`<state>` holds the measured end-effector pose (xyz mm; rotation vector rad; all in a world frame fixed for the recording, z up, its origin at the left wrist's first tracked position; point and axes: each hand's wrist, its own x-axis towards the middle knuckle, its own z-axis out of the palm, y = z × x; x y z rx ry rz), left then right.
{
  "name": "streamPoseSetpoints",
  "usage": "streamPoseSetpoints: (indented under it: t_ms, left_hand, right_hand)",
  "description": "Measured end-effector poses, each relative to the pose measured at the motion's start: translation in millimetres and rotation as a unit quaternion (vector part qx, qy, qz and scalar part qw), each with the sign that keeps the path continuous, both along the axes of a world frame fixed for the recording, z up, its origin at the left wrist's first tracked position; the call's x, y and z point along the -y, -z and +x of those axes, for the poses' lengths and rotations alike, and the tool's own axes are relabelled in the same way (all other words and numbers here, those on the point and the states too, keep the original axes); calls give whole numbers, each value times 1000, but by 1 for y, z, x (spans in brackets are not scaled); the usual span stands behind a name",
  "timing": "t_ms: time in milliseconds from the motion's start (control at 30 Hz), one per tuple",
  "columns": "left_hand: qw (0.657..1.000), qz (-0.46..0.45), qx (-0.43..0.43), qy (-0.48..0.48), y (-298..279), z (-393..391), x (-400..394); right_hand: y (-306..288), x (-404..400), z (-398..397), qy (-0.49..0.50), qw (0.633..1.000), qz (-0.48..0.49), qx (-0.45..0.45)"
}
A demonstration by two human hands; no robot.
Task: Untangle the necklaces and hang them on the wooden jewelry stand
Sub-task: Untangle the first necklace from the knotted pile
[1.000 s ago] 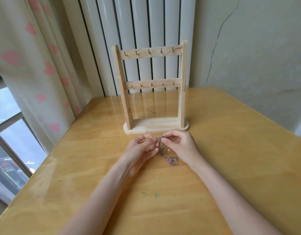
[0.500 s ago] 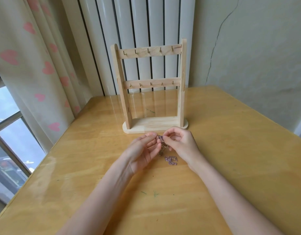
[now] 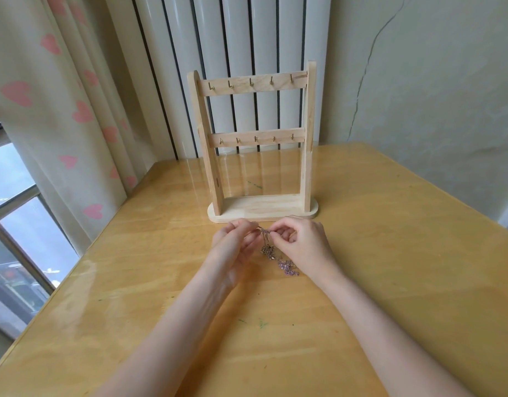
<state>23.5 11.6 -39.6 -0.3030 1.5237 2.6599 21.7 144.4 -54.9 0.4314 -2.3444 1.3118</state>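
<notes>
A tangle of thin necklaces (image 3: 275,257) hangs between my two hands, just in front of the wooden jewelry stand (image 3: 257,146). My left hand (image 3: 235,243) pinches the top of the chains from the left. My right hand (image 3: 302,239) pinches the same spot from the right. The lower part of the tangle, with a purple chain, lies on the wooden table (image 3: 390,253) under my right hand. The stand is upright with two crossbars of small brass hooks, and nothing hangs on them.
A white ribbed radiator (image 3: 232,38) stands behind the stand against the wall. A curtain with pink hearts (image 3: 60,110) hangs at the left beside a window (image 3: 15,224). The table's left edge runs close to the curtain.
Both hands have lifted the top of the tangle a little and drawn slightly apart. More of the chain now hangs down between them.
</notes>
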Motion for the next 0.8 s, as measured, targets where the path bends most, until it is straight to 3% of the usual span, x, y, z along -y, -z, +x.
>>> streamPoseSetpoints:
  t_ms: [200, 333, 533, 667, 800]
  left_hand:
    - [987, 145, 44, 57, -3, -1, 2]
    - [997, 55, 19, 49, -2, 3, -3]
    - [989, -133, -63, 16, 1, 5, -1]
    - [987, -145, -58, 45, 1, 6, 1]
    - [995, -90, -18, 38, 3, 4, 5]
  right_hand:
    - [-3, -1, -2, -2, 995, -96, 36]
    - [-3, -4, -2, -27, 989, -129, 66]
    - [3, 3, -1, -28, 998, -21, 46]
    - [4, 5, 0, -19, 999, -6, 29]
    - [1, 2, 1, -19, 997, -50, 58]
